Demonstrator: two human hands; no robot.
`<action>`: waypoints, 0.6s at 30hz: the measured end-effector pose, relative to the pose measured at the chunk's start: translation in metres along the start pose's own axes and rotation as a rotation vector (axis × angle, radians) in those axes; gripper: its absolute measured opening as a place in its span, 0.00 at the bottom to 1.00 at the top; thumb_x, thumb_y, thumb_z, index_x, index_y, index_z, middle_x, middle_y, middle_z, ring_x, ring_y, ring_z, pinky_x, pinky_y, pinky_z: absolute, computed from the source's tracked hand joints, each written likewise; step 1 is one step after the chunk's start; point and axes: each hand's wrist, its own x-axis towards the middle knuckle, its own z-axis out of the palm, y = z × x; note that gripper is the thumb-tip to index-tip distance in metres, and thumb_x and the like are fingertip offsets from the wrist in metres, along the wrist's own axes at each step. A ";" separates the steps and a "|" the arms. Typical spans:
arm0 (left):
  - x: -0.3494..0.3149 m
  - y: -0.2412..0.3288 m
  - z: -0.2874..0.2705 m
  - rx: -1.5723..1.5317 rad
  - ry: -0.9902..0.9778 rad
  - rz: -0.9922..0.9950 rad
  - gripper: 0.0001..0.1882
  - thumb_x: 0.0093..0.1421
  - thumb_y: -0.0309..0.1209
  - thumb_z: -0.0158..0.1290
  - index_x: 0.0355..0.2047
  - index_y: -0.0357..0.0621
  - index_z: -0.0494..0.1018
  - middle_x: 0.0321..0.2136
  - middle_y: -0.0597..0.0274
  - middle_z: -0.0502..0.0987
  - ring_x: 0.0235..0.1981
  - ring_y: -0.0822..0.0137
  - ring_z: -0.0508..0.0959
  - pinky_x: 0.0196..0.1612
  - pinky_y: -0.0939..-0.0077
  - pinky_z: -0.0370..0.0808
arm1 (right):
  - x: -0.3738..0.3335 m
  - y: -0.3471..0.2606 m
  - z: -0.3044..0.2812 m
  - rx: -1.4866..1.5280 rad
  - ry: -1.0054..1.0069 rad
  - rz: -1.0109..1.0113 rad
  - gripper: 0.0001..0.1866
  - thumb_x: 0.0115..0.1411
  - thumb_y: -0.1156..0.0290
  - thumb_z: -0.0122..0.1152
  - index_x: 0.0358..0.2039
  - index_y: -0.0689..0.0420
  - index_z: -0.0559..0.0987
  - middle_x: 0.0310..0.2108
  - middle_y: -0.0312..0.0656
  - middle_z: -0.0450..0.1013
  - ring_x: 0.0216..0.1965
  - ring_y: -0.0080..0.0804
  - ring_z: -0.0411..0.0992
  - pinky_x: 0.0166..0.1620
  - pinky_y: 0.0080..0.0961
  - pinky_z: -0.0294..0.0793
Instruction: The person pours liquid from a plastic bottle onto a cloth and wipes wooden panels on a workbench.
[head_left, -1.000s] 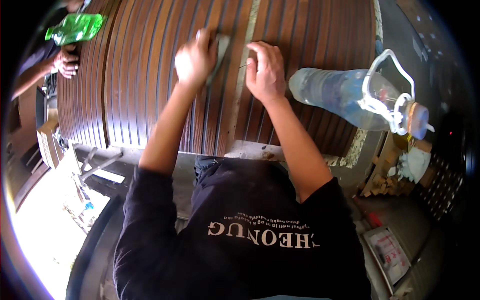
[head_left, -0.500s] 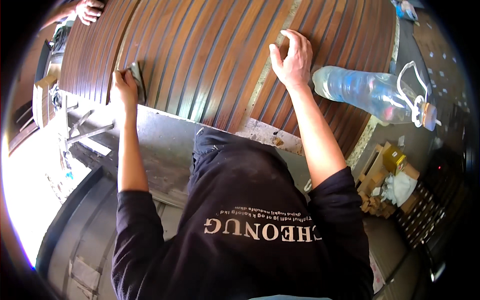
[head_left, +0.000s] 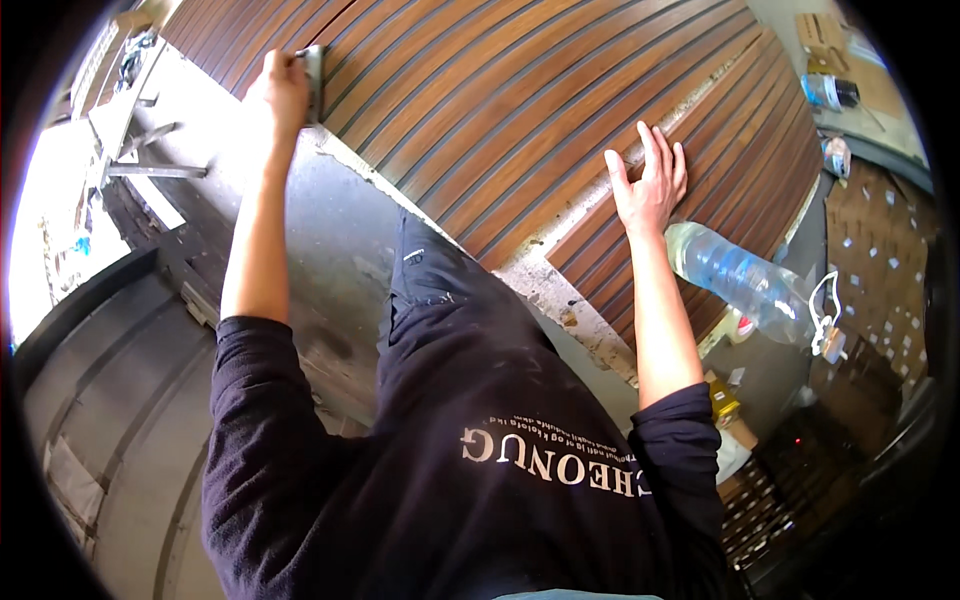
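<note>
The biggest thing is the grooved wooden panel (head_left: pixel 520 110), brown with many dark parallel grooves. It lies flat on a grey workbench (head_left: pixel 330 230), probably so that both hands can press down on it from above. I count one panel, although a pale unfinished strip runs across it just beside the right hand, so it may be two pieces joined; I cannot tell.

The left hand (head_left: pixel 280 90) is stretched far out to the near edge of the panel. Its fingers are closed around a small grey block (head_left: pixel 315 68), which looks like a sanding block, and the block touches the wood at the panel's edge. The arm is straight, which seems to give reach and pressure along the grooves.

The right hand (head_left: pixel 650 185) holds nothing. It lies flat with the fingers spread, palm down on the panel next to the pale strip, I think to keep the panel steady while the other hand works.

One clear plastic bottle (head_left: pixel 745 280) lies on its side just below the right hand, near the wrist, with a white cord loop at its cap end. It is close but not touched.

Farther from the right hand, at the upper right, there are some cardboard pieces (head_left: pixel 830 40) on the floor; their number is not clear.
</note>
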 end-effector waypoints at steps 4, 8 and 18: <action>-0.133 0.133 -0.001 0.205 -0.422 0.202 0.04 0.54 0.29 0.50 0.31 0.47 0.70 0.20 0.55 0.71 0.19 0.54 0.76 0.22 0.59 0.73 | 0.000 0.003 0.004 0.019 0.018 -0.010 0.35 0.53 0.40 0.58 0.59 0.41 0.69 0.60 0.37 0.64 0.65 0.47 0.51 0.65 0.51 0.45; -0.176 0.151 -0.027 -0.170 -0.723 0.483 0.08 0.54 0.30 0.51 0.33 0.41 0.69 0.28 0.51 0.76 0.29 0.55 0.80 0.27 0.58 0.78 | 0.002 0.004 0.005 -0.001 0.017 -0.035 0.35 0.54 0.41 0.59 0.59 0.42 0.69 0.60 0.39 0.64 0.65 0.48 0.52 0.65 0.51 0.44; -0.023 -0.023 0.019 -0.195 0.146 0.006 0.07 0.61 0.31 0.51 0.32 0.41 0.69 0.24 0.48 0.76 0.26 0.47 0.77 0.31 0.62 0.73 | 0.002 0.007 0.003 0.045 -0.013 -0.011 0.35 0.55 0.39 0.56 0.60 0.40 0.67 0.62 0.40 0.61 0.66 0.48 0.49 0.65 0.53 0.42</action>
